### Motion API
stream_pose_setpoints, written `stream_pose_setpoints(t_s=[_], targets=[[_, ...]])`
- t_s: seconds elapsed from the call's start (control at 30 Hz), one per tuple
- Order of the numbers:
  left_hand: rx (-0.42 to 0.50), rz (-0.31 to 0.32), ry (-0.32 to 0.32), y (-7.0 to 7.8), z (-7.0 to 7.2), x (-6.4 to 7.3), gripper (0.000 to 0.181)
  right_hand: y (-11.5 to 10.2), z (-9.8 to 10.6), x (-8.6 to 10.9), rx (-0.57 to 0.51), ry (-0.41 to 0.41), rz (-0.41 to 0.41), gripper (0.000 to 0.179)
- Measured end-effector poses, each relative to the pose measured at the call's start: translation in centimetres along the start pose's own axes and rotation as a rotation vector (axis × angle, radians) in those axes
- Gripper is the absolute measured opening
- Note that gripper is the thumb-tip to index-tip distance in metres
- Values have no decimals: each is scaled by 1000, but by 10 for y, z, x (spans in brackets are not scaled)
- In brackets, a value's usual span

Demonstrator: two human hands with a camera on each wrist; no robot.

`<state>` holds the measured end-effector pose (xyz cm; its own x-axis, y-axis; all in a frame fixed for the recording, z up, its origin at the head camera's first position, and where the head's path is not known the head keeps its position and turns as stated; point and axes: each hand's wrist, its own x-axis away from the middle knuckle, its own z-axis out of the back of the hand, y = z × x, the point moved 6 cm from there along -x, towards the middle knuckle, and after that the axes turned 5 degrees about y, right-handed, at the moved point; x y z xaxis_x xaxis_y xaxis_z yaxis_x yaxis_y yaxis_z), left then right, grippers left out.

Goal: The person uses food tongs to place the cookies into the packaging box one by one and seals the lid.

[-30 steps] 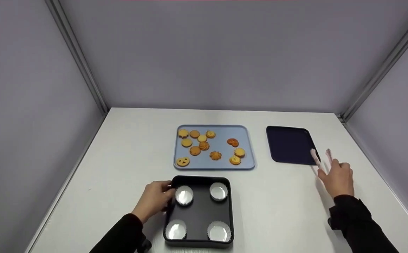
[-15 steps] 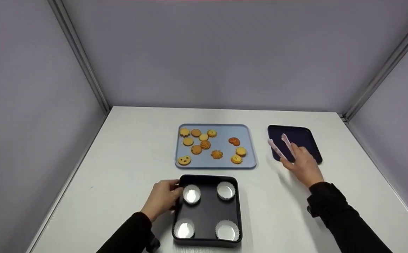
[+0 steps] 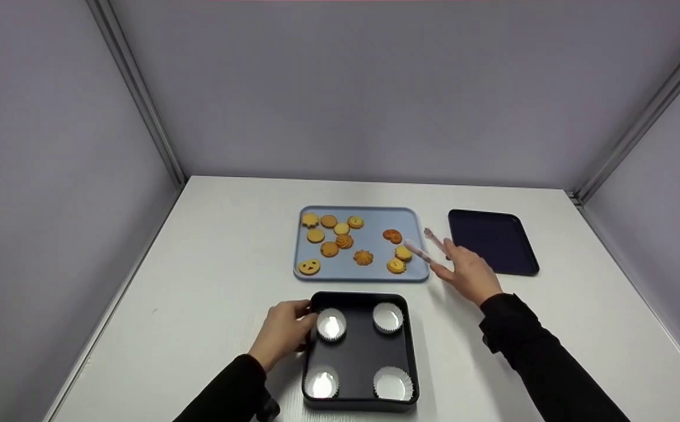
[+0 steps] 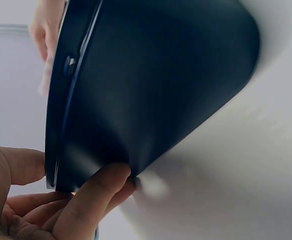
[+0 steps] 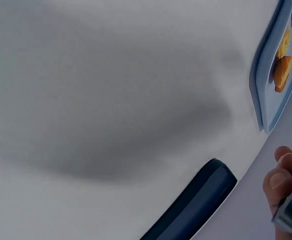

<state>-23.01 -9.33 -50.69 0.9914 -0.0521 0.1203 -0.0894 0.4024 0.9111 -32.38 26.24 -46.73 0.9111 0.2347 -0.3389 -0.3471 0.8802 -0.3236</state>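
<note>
My left hand [image 3: 284, 329] grips the left wall of a black rectangular baking pan [image 3: 360, 354] near its far left corner. In the left wrist view, the thumb lies at the rim and fingers [image 4: 93, 197] bend against the outer wall. Several white paper baking cups [image 3: 332, 325] sit in the pan's corners. My right hand [image 3: 470, 274] holds pale pink tongs [image 3: 419, 252], their arms spread. The tong tips hover over the right edge of a light blue tray [image 3: 378, 218], beside a yellow round cookie [image 3: 396, 266]. Nothing is visible between the tips.
Several cookies [image 3: 329, 249] of different shapes lie across the blue tray, mostly at its left. Right of it is a dark navy tray [image 3: 492, 240]. All stand on a white table [image 3: 222, 252] with grey panels [image 3: 345, 88] behind and at both sides.
My right hand has carried the tongs leftward from the navy tray's right side, across it, to the blue tray. My left hand and the pan appear slightly further right in view.
</note>
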Motion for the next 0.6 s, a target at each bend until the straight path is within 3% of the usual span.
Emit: stream_pose_setpoints(t_s=[0.2,0.37,0.47,0.6], targets=[[2,-3,4,2,-3,2,39,-10,-13,-8,-12,-88,-32,51],[-13,-17,14,5,-5,3,42,-16,-20,-11,6,-145,-85,53],[-15,-18,16,5,-6,3,44,-18,-24,-12,25,-160,-101,55],[-16,-13,12,4,-6,3,45,-21,-30,-14,57,-160,-101,43]])
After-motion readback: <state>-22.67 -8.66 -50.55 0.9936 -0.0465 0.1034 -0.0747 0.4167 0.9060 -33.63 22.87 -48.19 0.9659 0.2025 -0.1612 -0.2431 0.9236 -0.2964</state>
